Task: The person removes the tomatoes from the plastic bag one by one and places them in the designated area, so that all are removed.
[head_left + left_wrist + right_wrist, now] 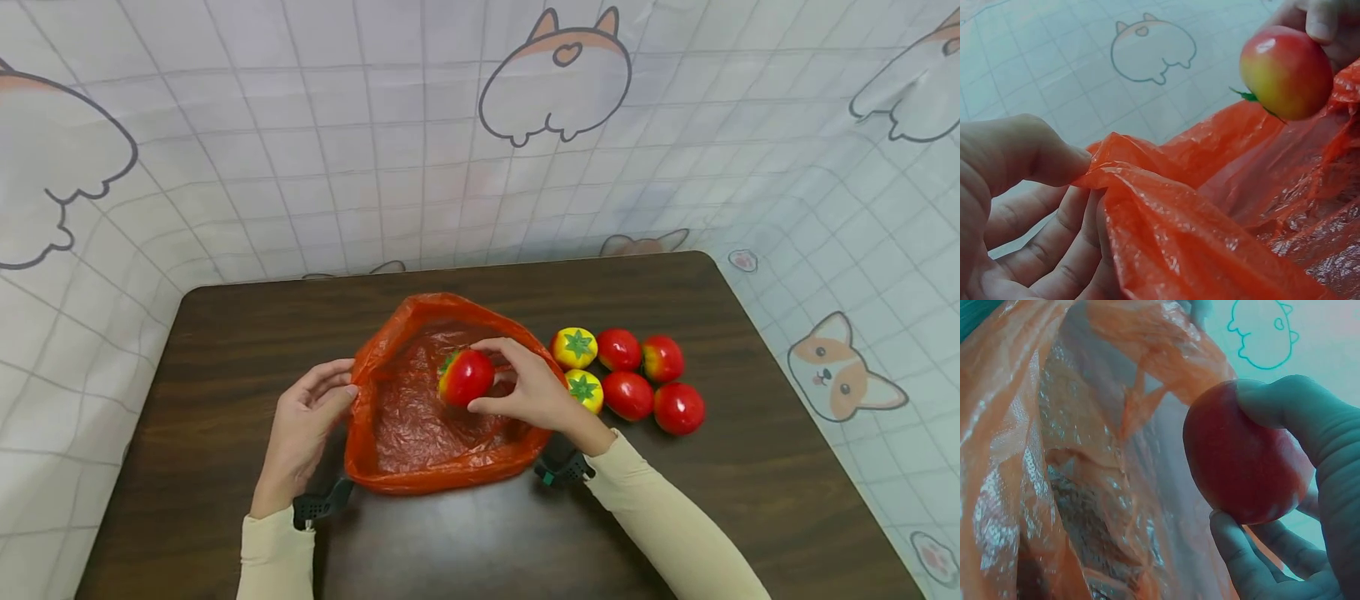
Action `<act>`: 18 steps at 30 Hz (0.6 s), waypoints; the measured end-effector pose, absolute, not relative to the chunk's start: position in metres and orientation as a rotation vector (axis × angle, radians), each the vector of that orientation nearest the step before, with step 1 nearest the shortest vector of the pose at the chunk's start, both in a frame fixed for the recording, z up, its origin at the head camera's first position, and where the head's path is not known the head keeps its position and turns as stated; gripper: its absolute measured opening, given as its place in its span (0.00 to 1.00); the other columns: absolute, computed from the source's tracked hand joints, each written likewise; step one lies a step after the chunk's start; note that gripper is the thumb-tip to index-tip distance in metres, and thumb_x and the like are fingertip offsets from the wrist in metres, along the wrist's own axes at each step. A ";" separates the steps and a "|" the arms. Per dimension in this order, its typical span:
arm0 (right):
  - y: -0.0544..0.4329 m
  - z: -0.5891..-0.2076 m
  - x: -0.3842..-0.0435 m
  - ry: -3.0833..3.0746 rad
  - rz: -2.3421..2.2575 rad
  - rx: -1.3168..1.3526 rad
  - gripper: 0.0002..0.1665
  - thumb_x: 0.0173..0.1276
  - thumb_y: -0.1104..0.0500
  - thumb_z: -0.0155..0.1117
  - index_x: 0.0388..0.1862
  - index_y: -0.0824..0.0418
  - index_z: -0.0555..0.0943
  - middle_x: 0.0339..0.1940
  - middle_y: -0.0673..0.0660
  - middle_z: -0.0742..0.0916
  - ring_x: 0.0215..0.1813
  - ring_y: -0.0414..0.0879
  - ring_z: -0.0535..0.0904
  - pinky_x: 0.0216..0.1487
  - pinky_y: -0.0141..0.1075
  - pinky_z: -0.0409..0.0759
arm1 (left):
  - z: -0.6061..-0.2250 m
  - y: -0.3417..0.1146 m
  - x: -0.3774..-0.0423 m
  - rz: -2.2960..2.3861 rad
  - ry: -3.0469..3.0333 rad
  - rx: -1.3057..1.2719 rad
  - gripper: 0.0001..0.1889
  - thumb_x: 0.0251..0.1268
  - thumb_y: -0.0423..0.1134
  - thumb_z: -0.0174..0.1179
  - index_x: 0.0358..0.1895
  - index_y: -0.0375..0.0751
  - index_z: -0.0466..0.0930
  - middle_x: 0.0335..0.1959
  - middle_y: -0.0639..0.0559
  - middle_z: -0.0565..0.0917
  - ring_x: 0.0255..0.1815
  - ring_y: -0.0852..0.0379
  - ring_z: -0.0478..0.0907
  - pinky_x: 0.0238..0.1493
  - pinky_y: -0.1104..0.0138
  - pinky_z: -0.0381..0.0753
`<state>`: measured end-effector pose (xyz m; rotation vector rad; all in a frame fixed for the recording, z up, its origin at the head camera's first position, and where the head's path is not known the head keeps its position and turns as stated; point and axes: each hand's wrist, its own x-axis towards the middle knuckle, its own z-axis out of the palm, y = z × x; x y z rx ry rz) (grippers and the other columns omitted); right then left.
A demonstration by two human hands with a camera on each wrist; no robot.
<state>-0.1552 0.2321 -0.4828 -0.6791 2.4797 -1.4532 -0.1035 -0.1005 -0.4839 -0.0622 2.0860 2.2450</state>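
My left hand [303,425] pinches the left rim of an orange-red plastic bag [457,477] between thumb and fingers. The bag lies on the table with its mouth spread wide. Over that opening, my right hand [538,393] grips a red tomato [469,379] with a yellow end and green leaves. In the right wrist view, the thumb presses the top of the tomato [1235,456] while fingers support it from below. The left wrist view has the tomato [1285,75] above the bag's far side, its leaves turned toward the left hand.
To the right of the bag, several more tomatoes [628,395] sit grouped on the dark wooden table [247,333]. Two of them, close to the right forearm, show yellow tops with green stars. A white grid-patterned curtain [315,167] stands behind the table.
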 end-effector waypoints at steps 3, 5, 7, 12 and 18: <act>0.237 -0.481 -0.154 2.487 -1.465 -0.686 0.45 0.57 0.51 0.83 0.71 0.50 0.71 0.67 0.53 0.80 0.61 0.50 0.83 0.61 0.44 0.88 | -0.483 -0.101 -0.104 2.242 2.094 -0.053 0.24 0.72 0.40 0.66 0.68 0.37 0.74 0.49 0.56 0.84 0.47 0.63 0.84 0.50 0.71 0.89; 0.242 -0.481 -0.152 2.479 -1.472 -0.680 0.45 0.57 0.52 0.83 0.71 0.51 0.71 0.68 0.54 0.80 0.60 0.50 0.84 0.61 0.45 0.88 | -0.483 -0.102 -0.103 2.238 2.103 -0.058 0.24 0.72 0.40 0.66 0.68 0.37 0.74 0.49 0.56 0.84 0.47 0.63 0.84 0.50 0.71 0.89; 0.248 -0.482 -0.148 2.480 -1.467 -0.668 0.45 0.57 0.52 0.83 0.71 0.52 0.71 0.68 0.55 0.80 0.59 0.50 0.84 0.61 0.45 0.88 | -0.482 -0.103 -0.102 2.221 2.118 -0.073 0.24 0.72 0.40 0.66 0.67 0.37 0.74 0.49 0.56 0.84 0.47 0.63 0.84 0.50 0.72 0.89; 0.265 -0.485 -0.139 2.510 -1.456 -0.634 0.45 0.57 0.52 0.83 0.71 0.52 0.71 0.67 0.56 0.80 0.60 0.51 0.83 0.60 0.44 0.88 | -0.483 -0.104 -0.099 2.172 2.159 -0.094 0.24 0.72 0.42 0.66 0.67 0.40 0.75 0.50 0.57 0.84 0.48 0.63 0.84 0.52 0.72 0.88; 0.278 -0.486 -0.131 2.526 -1.462 -0.614 0.45 0.56 0.51 0.84 0.70 0.50 0.72 0.67 0.54 0.80 0.61 0.50 0.83 0.61 0.43 0.88 | -0.484 -0.102 -0.098 2.146 2.163 -0.079 0.24 0.72 0.42 0.66 0.68 0.39 0.75 0.50 0.56 0.84 0.48 0.63 0.85 0.52 0.72 0.88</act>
